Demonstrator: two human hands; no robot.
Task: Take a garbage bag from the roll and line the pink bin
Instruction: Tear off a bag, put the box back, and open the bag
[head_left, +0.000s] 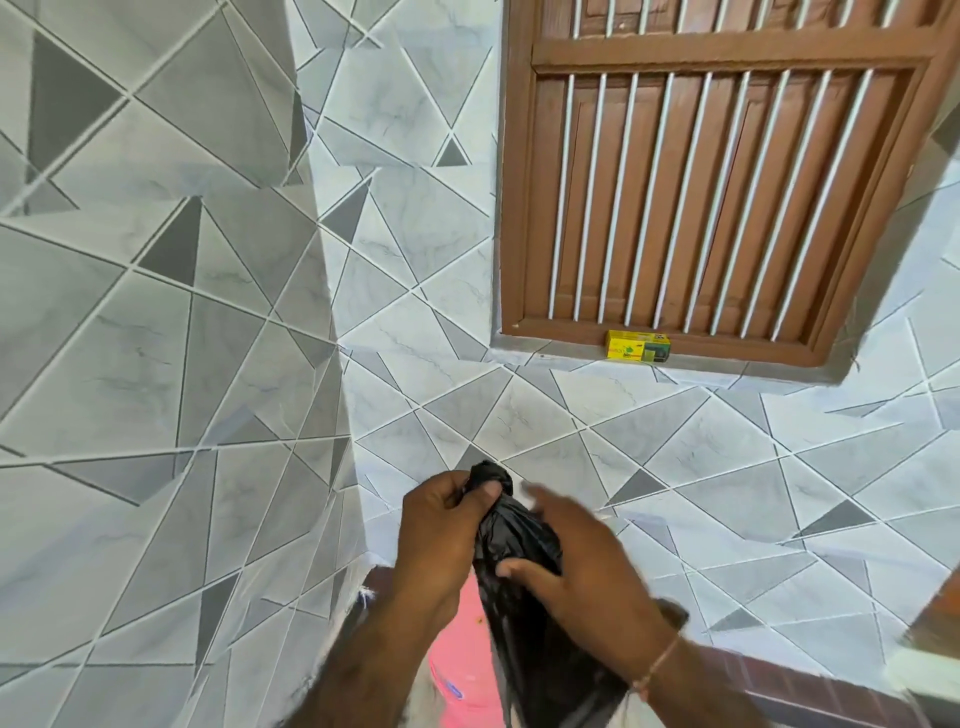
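Observation:
A black garbage bag (524, 613) hangs in front of me, bunched and twisted at its top into a knot-like end. My left hand (441, 540) grips that bunched neck, thumb pressed near the top. My right hand (576, 566) lies against the bag's right side, fingers spread and slightly blurred, thumb on the plastic. Below the hands a piece of the pink bin (460, 660) shows between my forearms, mostly hidden by the bag and arms. No roll of bags can be seen.
Grey tiled walls with a triangle pattern meet in a corner ahead. A brown barred window (717, 176) sits up right, with a small yellow box (636, 346) on its sill. A brown edge (940, 618) juts in at the lower right.

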